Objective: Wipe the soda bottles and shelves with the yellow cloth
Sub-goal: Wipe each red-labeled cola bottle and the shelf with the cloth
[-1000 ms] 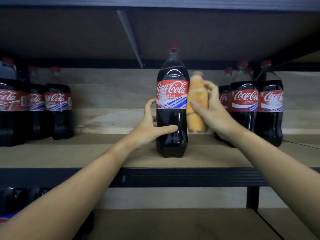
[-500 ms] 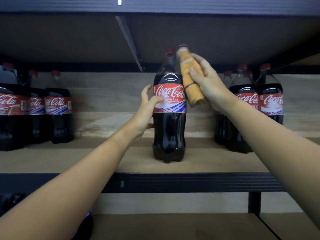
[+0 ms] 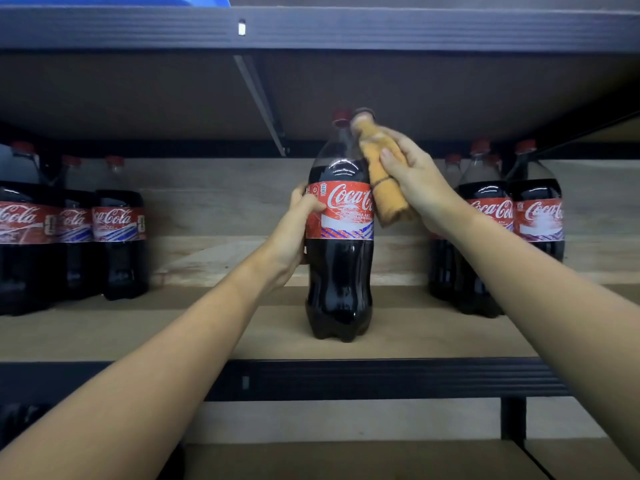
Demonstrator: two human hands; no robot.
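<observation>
Coca-Cola bottle stands upright near the front edge of the wooden shelf, directly between your two hands. Your left hand grips its left side at label height, thumb lying across the red label and the other fingers wrapped behind the bottle out of sight. Your right hand is up at the bottle's shoulder, fingers curled around the rolled yellow cloth, which lies pressed against the upper right side of the bottle, running from just beside the red cap down to the right edge of the label.

Farther back, to the right of your right hand, a group of Coca-Cola bottles stands upright, partly hidden by your right forearm. Well off to the left of your left hand, another row of Coca-Cola bottles stands upright against the wooden back panel.

Above both hands runs the dark metal beam of the upper shelf, with a blue bin just showing on top of it.
</observation>
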